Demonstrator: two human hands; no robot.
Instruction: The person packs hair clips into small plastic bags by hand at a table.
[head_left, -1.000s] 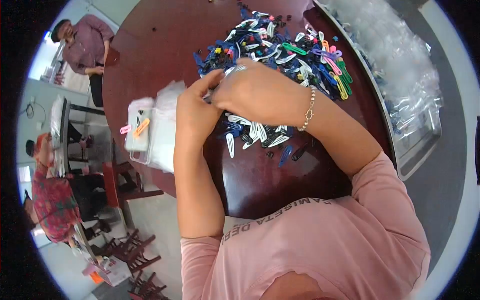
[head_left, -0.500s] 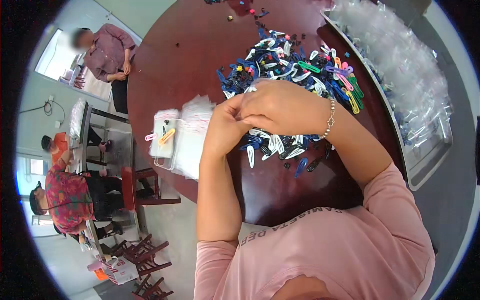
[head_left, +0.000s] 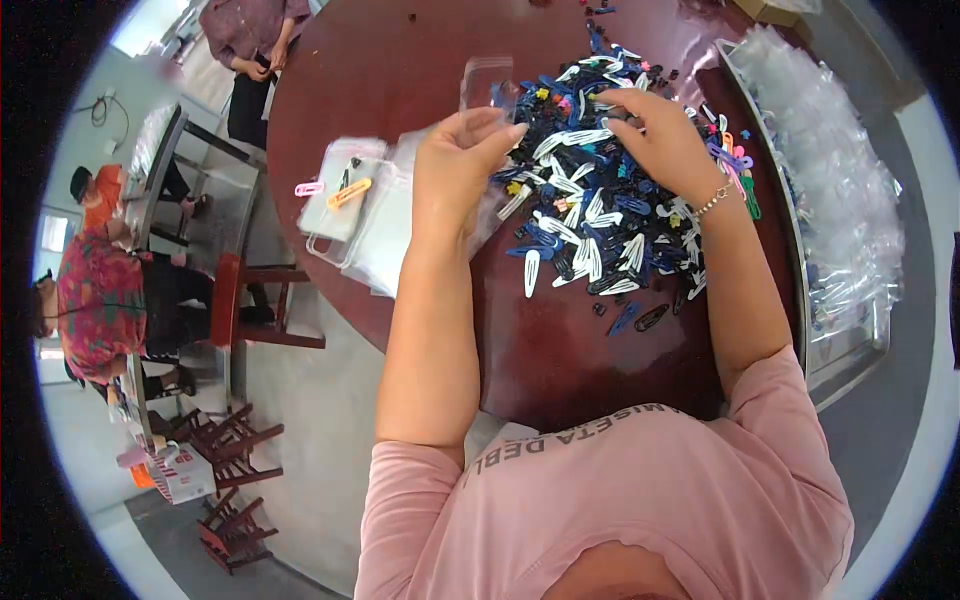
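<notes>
Pinching a clear bag (head_left: 488, 80) between thumb and fingers, the left hand (head_left: 460, 158) keeps a narrow grip near the bag's lower end, at the left edge of a heap of clips (head_left: 596, 240); what the bag contains is hard to tell. The right hand (head_left: 658, 142) is at the upper part of the heap, thumb and forefinger apart in a moderate gap, their tips at the clips. A beaded bracelet (head_left: 714, 200) circles the right wrist. The heap, mostly white, blue and black with a few bright pieces, lies between the forearms on a dark red table (head_left: 560, 365). Left of the left forearm are flat clear bags (head_left: 385, 235), partly behind it, and beside them a packet (head_left: 335, 218) with an orange clip (head_left: 348, 194) on top and a pink clip (head_left: 309, 188) at its edge. Right of the right arm, a tray (head_left: 850, 375) bears a pile of clear packets (head_left: 825, 190). Across the table, a person in a maroon shirt (head_left: 240, 28) has both hands together.
</notes>
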